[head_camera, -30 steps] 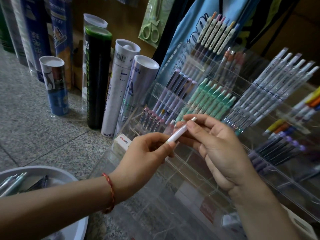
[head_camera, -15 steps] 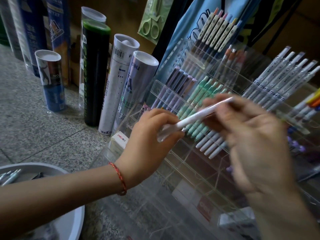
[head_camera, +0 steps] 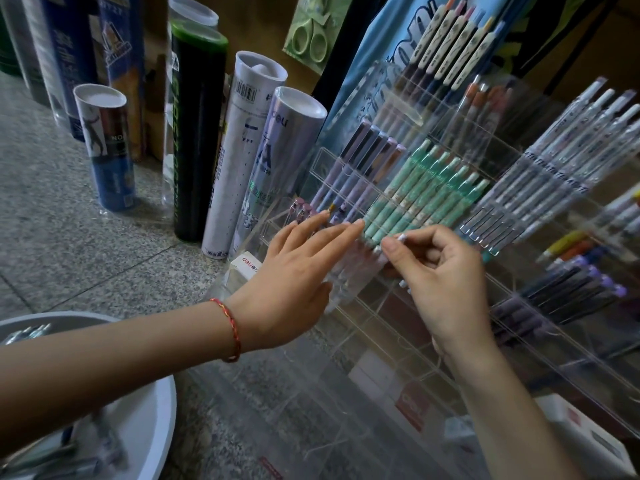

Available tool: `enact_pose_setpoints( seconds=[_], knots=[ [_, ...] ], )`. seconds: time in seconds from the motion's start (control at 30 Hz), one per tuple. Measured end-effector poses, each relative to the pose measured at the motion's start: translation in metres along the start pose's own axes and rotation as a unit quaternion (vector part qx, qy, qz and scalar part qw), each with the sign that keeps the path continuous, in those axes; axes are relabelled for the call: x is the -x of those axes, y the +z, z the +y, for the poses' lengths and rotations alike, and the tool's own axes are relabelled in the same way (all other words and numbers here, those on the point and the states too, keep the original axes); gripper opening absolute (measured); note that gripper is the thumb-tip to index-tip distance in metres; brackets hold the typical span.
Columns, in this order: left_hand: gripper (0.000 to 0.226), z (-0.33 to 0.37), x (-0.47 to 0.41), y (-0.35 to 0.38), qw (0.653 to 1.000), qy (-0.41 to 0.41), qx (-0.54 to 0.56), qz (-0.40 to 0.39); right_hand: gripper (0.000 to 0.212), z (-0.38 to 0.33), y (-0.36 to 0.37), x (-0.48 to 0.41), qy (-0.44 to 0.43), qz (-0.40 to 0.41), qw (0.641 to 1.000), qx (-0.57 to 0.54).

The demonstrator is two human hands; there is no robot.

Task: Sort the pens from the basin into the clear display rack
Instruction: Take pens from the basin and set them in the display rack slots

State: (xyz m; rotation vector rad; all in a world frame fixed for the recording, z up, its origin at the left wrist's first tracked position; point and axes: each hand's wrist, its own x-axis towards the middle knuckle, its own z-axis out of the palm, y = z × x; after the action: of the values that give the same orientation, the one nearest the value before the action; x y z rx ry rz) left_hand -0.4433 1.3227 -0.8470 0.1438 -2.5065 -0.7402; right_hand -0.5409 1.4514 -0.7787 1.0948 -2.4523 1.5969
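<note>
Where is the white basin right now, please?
In the head view the white basin sits bottom left on the stone floor, under the left forearm, left of the clear display rack.

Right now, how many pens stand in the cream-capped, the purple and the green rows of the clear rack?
Cream-capped pens: 6
Purple pens: 5
Green pens: 7
Total: 18

Black tube [head_camera: 195,140], grey tubes [head_camera: 242,150] beside it, packaged green scissors [head_camera: 310,32], speckled floor [head_camera: 69,244]
</note>
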Motion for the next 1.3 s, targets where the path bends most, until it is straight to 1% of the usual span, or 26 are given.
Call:
enact_pose_setpoints(
  seconds=[0.17,0.3,0.4,0.47,0.57,0.63,0.73,0.83,0.9,0.97,1.07,1.17,1.2,1.23,1.3],
  knots=[
    [0.082,-0.002,0.000,0.002,1.000,0.012,-0.016,0.019,0.016,0.007,0.004,0.004,0.018,-0.007,1.000,-0.022],
    [0.086,-0.003,0.000,0.003,1.000,0.012,-0.015,0.017,0.013,-0.001,0.001,0.001,-0.010,0.012,0.999,-0.046],
    [0.086,-0.003,0.000,0.005,0.999,0.018,-0.028,0.031,0.012,0.004,0.003,0.004,0.001,0.000,1.000,-0.028],
    [0.085,-0.004,0.000,0.006,0.999,0.019,-0.032,0.036,0.016,0.009,0.005,0.007,0.017,-0.009,1.000,-0.006],
    [0.084,-0.004,0.000,0.007,0.998,0.019,-0.036,0.039,0.015,0.012,0.007,0.006,0.015,-0.010,1.000,0.003],
    [0.085,-0.004,-0.001,0.007,0.999,0.016,-0.034,0.035,0.013,0.009,0.005,0.004,0.013,0.009,0.999,-0.032],
    [0.086,-0.005,-0.001,0.008,0.999,0.018,-0.032,0.033,0.016,0.001,0.005,0.005,0.002,0.040,0.995,-0.093],
    [0.086,-0.005,0.000,0.008,0.998,0.021,-0.037,0.037,0.013,0.001,0.008,0.008,-0.015,0.054,0.993,-0.105],
    [0.086,-0.005,0.000,0.008,0.998,0.022,-0.039,0.039,0.013,0.004,0.011,0.008,-0.015,0.045,0.994,-0.099],
    [0.086,-0.006,-0.001,0.009,0.998,0.026,-0.040,0.042,0.014,0.009,0.010,0.007,-0.003,0.019,0.998,-0.066],
    [0.085,-0.007,-0.001,0.010,0.997,0.029,-0.045,0.046,0.017,0.014,0.007,0.006,0.021,-0.035,0.999,0.014],
    [0.085,-0.007,-0.001,0.011,0.997,0.030,-0.048,0.042,0.023,0.012,0.004,0.002,0.062,-0.068,0.995,0.035],
    [0.085,-0.008,-0.001,0.011,0.997,0.031,-0.049,0.040,0.026,0.012,0.005,0.001,0.065,-0.083,0.992,0.066],
    [0.085,-0.008,-0.001,0.010,0.998,0.032,-0.049,0.038,0.030,0.011,0.006,0.000,0.058,-0.103,0.984,0.131],
    [0.086,-0.008,-0.001,0.009,0.998,0.033,-0.033,0.034,0.041,0.007,0.010,0.002,0.021,-0.124,0.956,0.266]
  ],
)
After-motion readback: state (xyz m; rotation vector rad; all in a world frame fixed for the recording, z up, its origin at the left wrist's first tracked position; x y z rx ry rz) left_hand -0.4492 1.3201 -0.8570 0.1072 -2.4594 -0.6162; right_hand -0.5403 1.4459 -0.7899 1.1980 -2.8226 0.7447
